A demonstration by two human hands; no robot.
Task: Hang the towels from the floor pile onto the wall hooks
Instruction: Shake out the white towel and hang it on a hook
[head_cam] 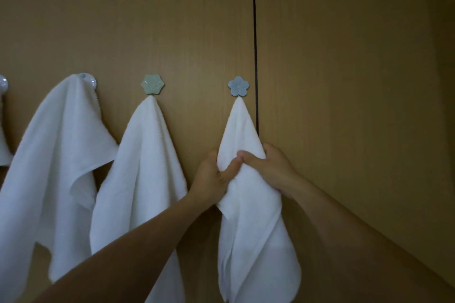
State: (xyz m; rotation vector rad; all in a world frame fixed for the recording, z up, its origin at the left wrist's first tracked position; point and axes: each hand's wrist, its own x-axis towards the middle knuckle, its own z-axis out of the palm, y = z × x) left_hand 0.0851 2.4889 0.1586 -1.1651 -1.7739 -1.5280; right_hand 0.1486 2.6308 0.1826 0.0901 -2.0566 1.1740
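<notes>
A white towel (251,224) hangs from the blue flower hook (238,85) on the brown wooden wall. My left hand (213,177) grips its left side and my right hand (269,167) grips its right side, both a little below the hook. Left of it, a second white towel (145,174) hangs from the green flower hook (152,84). Further left, a third white towel (54,167) drapes over a round pale hook (89,80). The floor pile is out of view.
At the far left edge, part of another round hook (3,84) and a strip of white towel (3,152) show. A dark vertical seam (254,32) splits the wall panels just right of the blue hook. The right panel (357,81) carries no hooks.
</notes>
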